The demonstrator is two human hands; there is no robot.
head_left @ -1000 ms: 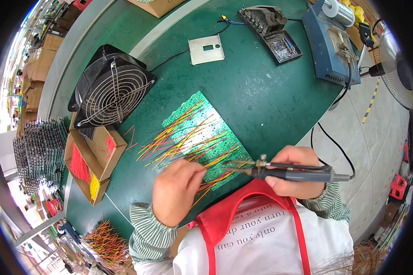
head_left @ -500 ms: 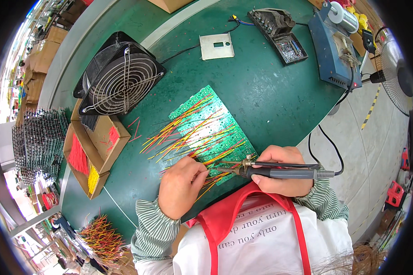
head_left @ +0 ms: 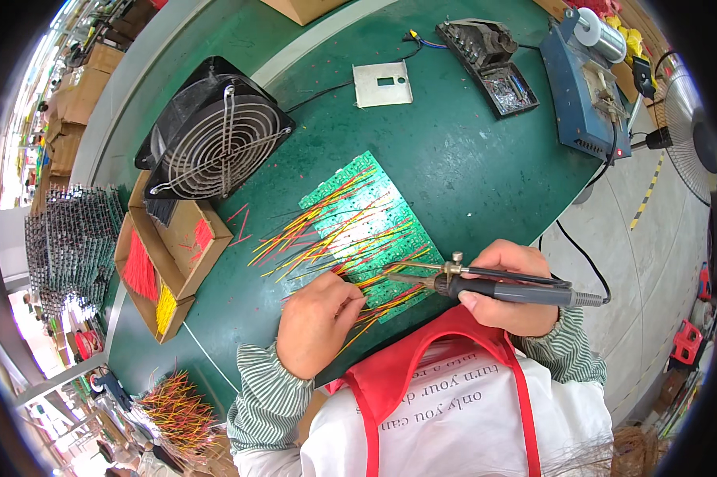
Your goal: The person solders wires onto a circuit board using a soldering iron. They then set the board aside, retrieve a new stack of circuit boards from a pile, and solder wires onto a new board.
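Observation:
A green circuit board (head_left: 374, 211) lies at a slant on the table, with rows of thin red, yellow and black wires (head_left: 346, 238) fanning out over its left side. My left hand (head_left: 315, 322) is closed at the board's near-left edge, thumb and forefinger pinched on a wire; its fingertips partly hide it. My right hand (head_left: 513, 294) grips a grey soldering iron (head_left: 517, 292) with a thin feed tube fixed along it. The iron's tip points left, over the near wire rows and a short way from my left fingertips.
A black fan (head_left: 223, 143) stands at the far left beside a cardboard box (head_left: 187, 274) of cut red and yellow wires. Stacked boards (head_left: 72, 246) rise beyond it. A metal plate (head_left: 382, 84), a parts tray (head_left: 505, 87) and a blue solder feeder (head_left: 581, 95) sit at the back.
The soldering iron in my right hand has shifted right and slightly upward, drawing back from my left fingers. My left hand stays almost where it was. The whole view has shifted slightly.

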